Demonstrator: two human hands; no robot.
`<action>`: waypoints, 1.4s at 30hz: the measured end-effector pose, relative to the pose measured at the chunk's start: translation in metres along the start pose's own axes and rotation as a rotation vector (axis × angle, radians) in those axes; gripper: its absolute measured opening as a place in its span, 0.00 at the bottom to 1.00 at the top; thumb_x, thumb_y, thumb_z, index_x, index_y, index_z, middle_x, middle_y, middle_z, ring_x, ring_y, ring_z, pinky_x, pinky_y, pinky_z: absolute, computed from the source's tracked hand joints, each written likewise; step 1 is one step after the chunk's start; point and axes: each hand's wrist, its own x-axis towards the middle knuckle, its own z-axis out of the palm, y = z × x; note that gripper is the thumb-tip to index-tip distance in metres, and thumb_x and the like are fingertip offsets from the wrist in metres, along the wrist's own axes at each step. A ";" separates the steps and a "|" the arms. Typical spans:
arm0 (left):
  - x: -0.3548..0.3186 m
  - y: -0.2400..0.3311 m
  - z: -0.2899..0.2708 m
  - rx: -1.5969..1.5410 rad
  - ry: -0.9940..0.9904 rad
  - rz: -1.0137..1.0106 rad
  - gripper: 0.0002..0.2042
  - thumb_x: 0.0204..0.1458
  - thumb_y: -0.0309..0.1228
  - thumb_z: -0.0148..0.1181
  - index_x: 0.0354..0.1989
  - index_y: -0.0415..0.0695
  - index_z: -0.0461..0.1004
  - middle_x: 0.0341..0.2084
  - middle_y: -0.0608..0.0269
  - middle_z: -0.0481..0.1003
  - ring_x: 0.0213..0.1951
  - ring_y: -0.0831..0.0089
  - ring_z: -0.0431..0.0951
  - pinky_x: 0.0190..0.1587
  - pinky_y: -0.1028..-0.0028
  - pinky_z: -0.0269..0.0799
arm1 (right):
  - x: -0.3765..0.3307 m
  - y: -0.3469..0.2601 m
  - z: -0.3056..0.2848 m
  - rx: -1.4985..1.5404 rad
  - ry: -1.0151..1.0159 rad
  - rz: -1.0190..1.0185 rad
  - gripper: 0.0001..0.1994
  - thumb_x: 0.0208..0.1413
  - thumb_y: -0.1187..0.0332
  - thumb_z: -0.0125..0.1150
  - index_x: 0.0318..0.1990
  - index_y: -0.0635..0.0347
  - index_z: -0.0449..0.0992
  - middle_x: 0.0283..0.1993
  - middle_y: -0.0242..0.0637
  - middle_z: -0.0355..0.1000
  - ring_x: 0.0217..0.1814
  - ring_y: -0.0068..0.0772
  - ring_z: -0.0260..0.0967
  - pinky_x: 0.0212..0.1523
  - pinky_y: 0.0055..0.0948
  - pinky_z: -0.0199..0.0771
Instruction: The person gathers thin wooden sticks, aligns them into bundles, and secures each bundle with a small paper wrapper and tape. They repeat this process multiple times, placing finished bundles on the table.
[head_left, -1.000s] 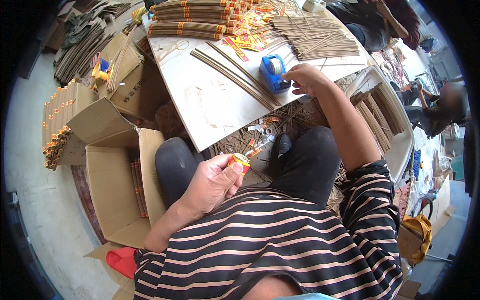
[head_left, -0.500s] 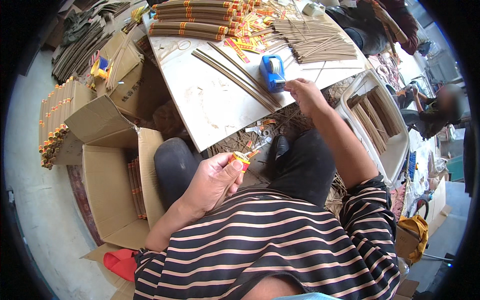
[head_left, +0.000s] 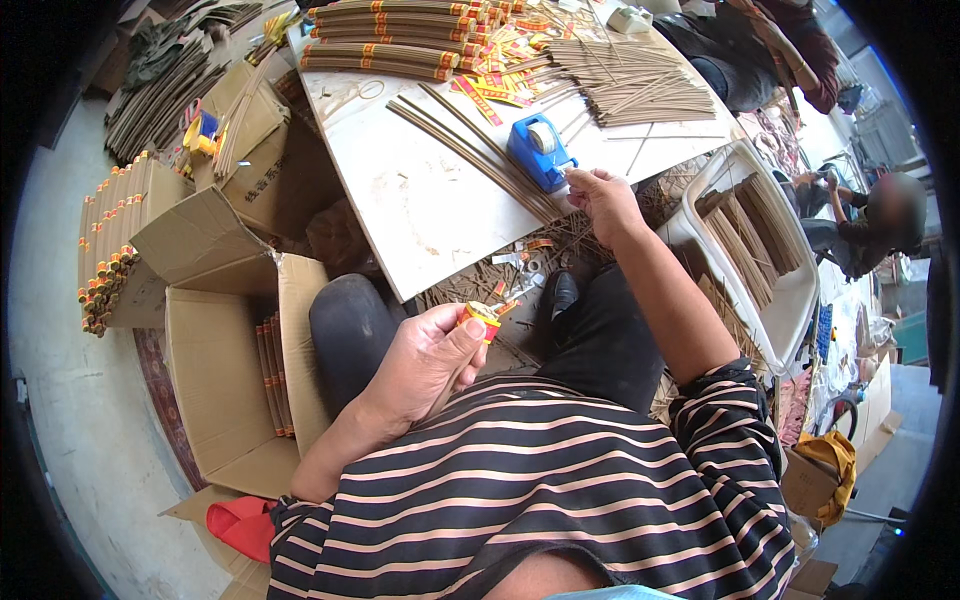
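Note:
Wrapped round a bundle of incense sticks (head_left: 482, 318), my left hand (head_left: 425, 362) is closed in front of my lap. A red and yellow paper band circles the bundle's end, and its lower length is hidden by the hand and sleeve. At the table's near right edge my right hand (head_left: 606, 203) pinches the end of the clear tape (head_left: 568, 172) at the cutting edge of a blue tape dispenser (head_left: 541, 152). Loose incense sticks (head_left: 470, 150) lie just left of the dispenser.
Finished bundles (head_left: 380, 50), loose labels (head_left: 490, 92) and a pile of sticks (head_left: 640, 82) cover the far side of the white table (head_left: 375, 215). On the left stands an open carton (head_left: 225, 375); on the right, a white bin (head_left: 790, 290) of sticks. Other people sit beyond.
The tape dispenser has turned and shifted slightly left on the table. My right hand has moved a little down with the tape end; my left hand stays put with the bundle.

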 end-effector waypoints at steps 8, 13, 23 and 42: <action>0.001 0.002 0.000 0.031 -0.002 -0.001 0.14 0.56 0.39 0.52 0.39 0.38 0.65 0.23 0.65 0.70 0.20 0.85 0.67 0.21 0.88 0.63 | -0.002 -0.006 0.000 0.117 -0.033 -0.025 0.07 0.49 0.72 0.62 0.28 0.64 0.70 0.25 0.33 0.67 0.26 0.24 0.64 0.29 0.21 0.65; 0.003 0.001 0.001 0.036 -0.003 0.010 0.15 0.56 0.39 0.52 0.39 0.38 0.65 0.23 0.65 0.69 0.21 0.85 0.67 0.22 0.88 0.63 | 0.006 0.004 -0.005 0.075 -0.037 -0.022 0.06 0.49 0.71 0.61 0.26 0.63 0.70 0.23 0.33 0.67 0.25 0.24 0.64 0.29 0.22 0.64; 0.003 -0.002 0.002 0.018 0.012 0.001 0.16 0.56 0.40 0.52 0.39 0.37 0.65 0.23 0.64 0.69 0.20 0.84 0.66 0.21 0.88 0.63 | 0.011 0.002 -0.001 -0.113 0.012 -0.079 0.05 0.46 0.72 0.57 0.26 0.66 0.71 0.22 0.34 0.67 0.23 0.25 0.63 0.26 0.22 0.60; -0.011 0.004 0.006 0.073 0.068 0.065 0.16 0.55 0.40 0.54 0.40 0.39 0.67 0.22 0.66 0.69 0.19 0.84 0.66 0.19 0.87 0.61 | -0.035 -0.021 -0.016 0.071 -0.290 0.012 0.09 0.53 0.64 0.58 0.35 0.58 0.70 0.36 0.34 0.70 0.39 0.26 0.67 0.41 0.27 0.68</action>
